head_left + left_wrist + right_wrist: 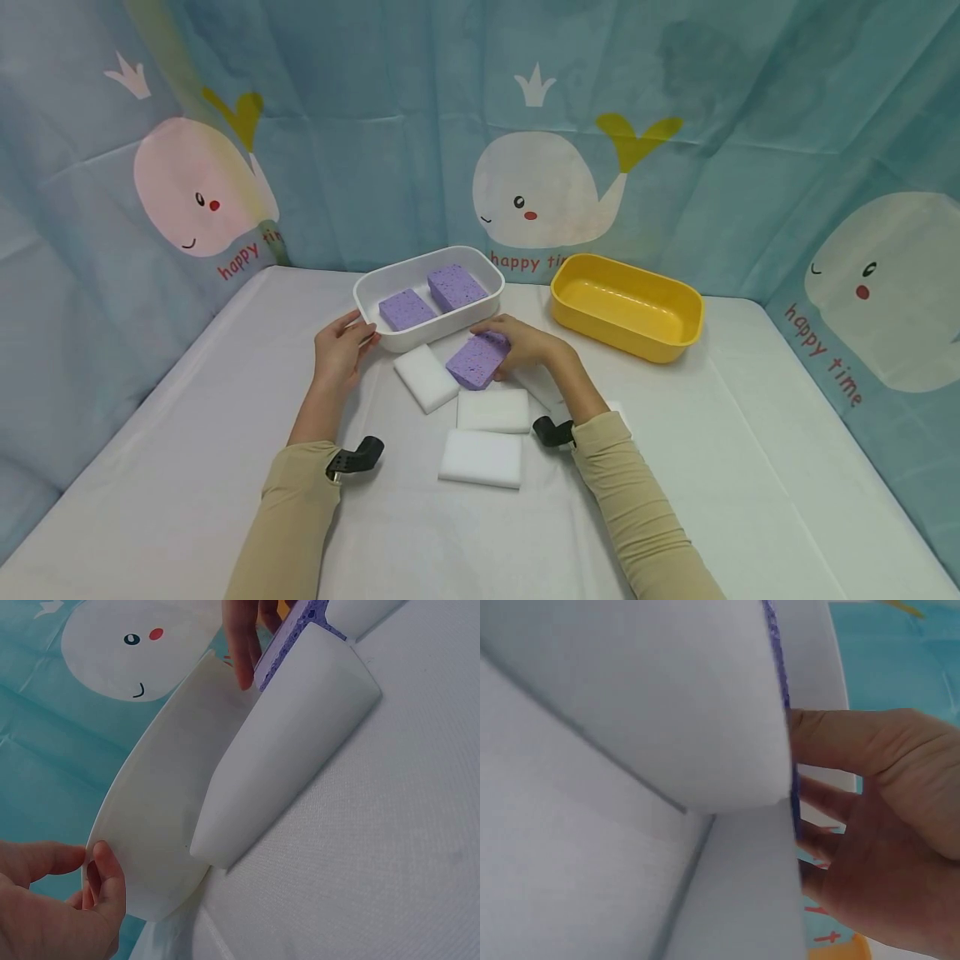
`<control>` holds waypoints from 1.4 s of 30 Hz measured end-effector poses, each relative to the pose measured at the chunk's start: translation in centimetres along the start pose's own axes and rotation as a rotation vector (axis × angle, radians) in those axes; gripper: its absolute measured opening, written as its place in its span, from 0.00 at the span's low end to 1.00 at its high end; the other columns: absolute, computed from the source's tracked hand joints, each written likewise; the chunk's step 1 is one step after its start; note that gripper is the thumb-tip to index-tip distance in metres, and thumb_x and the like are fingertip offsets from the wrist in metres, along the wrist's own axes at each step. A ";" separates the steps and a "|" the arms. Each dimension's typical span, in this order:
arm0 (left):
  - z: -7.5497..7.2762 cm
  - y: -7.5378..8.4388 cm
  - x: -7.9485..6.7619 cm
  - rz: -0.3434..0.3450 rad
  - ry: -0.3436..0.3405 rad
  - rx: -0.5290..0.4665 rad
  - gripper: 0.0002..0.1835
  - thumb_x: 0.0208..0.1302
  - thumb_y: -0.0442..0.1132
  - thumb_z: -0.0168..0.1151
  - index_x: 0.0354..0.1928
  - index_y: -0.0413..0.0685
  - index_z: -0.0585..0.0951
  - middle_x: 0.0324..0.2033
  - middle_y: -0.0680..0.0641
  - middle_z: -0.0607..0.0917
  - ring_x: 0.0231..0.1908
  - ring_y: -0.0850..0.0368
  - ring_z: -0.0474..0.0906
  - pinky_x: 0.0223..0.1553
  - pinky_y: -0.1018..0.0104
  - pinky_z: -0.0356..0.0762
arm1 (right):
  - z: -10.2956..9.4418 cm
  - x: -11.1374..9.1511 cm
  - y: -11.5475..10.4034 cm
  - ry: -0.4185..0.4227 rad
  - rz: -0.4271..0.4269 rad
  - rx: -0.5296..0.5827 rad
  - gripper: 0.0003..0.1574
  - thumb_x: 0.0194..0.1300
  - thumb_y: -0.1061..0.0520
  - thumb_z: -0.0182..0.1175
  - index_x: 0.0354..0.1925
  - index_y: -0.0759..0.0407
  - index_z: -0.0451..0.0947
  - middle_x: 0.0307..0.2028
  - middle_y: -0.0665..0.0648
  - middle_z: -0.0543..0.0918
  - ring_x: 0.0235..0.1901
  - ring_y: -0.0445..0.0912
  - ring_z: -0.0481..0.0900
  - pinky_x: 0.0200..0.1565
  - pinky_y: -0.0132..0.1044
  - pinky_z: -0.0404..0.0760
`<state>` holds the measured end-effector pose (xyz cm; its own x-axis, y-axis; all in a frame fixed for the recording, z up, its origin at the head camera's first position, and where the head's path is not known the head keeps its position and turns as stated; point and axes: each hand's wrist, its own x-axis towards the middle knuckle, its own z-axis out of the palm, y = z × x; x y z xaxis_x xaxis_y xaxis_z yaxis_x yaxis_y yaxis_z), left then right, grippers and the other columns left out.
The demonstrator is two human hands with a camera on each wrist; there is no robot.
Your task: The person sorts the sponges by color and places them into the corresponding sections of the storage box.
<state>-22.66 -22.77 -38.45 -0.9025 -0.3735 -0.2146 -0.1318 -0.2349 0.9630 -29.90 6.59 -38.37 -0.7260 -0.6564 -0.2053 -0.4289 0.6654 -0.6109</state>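
On tabletop [187, 467]: yellow tray [607, 327], right of right hand [525, 343], slightly beyond. White tray [442, 328], pinched at rim by left hand [339, 350]. White pads [480, 457], nearer than right hand. Two purple sponges [456, 287], inside white tray; third purple sponge [477, 362], grasped in right hand, outside near wall. Judged mid-transfer; for next move, likely needing lift over rim.

Narrow lane between white tub [442, 327] and yellow tub [600, 330]; right hand [525, 346] with its purple sponge [477, 362] bars the near mouth. Left hand [337, 354] takes up white tub's left end. White blocks [480, 460] obstruct my near approach. I could pass over bare cloth [757, 442], right.
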 end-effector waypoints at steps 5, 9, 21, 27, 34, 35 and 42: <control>0.0 0.0 0.0 -0.003 0.000 0.000 0.32 0.78 0.29 0.56 0.81 0.39 0.62 0.58 0.41 0.77 0.52 0.57 0.82 0.52 0.78 0.84 | 0.1 0.0 0.0 -0.021 -0.014 -0.025 0.54 0.57 0.70 0.74 0.78 0.51 0.68 0.78 0.65 0.60 0.77 0.61 0.59 0.79 0.57 0.61; 0.0 0.1 -0.1 -0.004 0.003 0.008 0.32 0.78 0.29 0.56 0.81 0.40 0.62 0.59 0.41 0.77 0.54 0.56 0.81 0.53 0.78 0.84 | 0.1 0.0 -0.1 -0.012 -0.028 -0.032 0.52 0.57 0.71 0.74 0.76 0.52 0.69 0.78 0.66 0.61 0.77 0.61 0.59 0.79 0.56 0.62; 0.1 0.1 -0.1 -0.002 -0.002 0.007 0.32 0.78 0.29 0.56 0.81 0.40 0.62 0.53 0.44 0.78 0.52 0.57 0.82 0.53 0.77 0.84 | -0.6 -0.4 -0.2 0.040 -0.052 -0.009 0.53 0.56 0.69 0.76 0.76 0.52 0.69 0.77 0.66 0.61 0.75 0.60 0.62 0.79 0.55 0.62; 0.0 0.2 -0.1 -0.010 0.002 0.013 0.33 0.78 0.30 0.56 0.81 0.42 0.62 0.55 0.43 0.77 0.52 0.58 0.82 0.54 0.77 0.84 | -0.9 -0.7 -0.2 0.070 -0.070 0.023 0.52 0.56 0.69 0.75 0.76 0.54 0.69 0.76 0.67 0.63 0.74 0.60 0.63 0.79 0.55 0.62; 0.0 0.2 -0.2 -0.013 0.011 0.022 0.33 0.78 0.30 0.57 0.81 0.42 0.63 0.51 0.46 0.78 0.49 0.60 0.82 0.52 0.78 0.84 | -1.3 -1.2 0.0 0.088 -0.075 0.064 0.49 0.59 0.71 0.72 0.76 0.55 0.69 0.75 0.67 0.63 0.74 0.60 0.63 0.79 0.56 0.63; 0.1 0.2 -0.2 -0.015 0.013 0.022 0.33 0.78 0.30 0.57 0.81 0.42 0.63 0.51 0.47 0.78 0.49 0.59 0.82 0.52 0.78 0.84 | -1.3 -1.3 0.0 0.091 -0.079 0.061 0.49 0.59 0.70 0.73 0.76 0.55 0.69 0.76 0.67 0.63 0.75 0.61 0.63 0.79 0.56 0.62; 0.1 0.2 -0.1 -0.035 0.021 0.021 0.33 0.78 0.30 0.58 0.81 0.43 0.64 0.48 0.49 0.78 0.54 0.56 0.82 0.52 0.78 0.84 | -1.8 -1.9 -0.2 0.133 -0.077 0.053 0.49 0.58 0.65 0.77 0.75 0.54 0.71 0.75 0.65 0.67 0.73 0.61 0.67 0.75 0.57 0.70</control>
<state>-22.65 -22.67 -38.18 -0.8884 -0.3843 -0.2512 -0.1716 -0.2296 0.9580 -29.44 8.38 -36.47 -0.7583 -0.6495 -0.0559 -0.4592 0.5931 -0.6614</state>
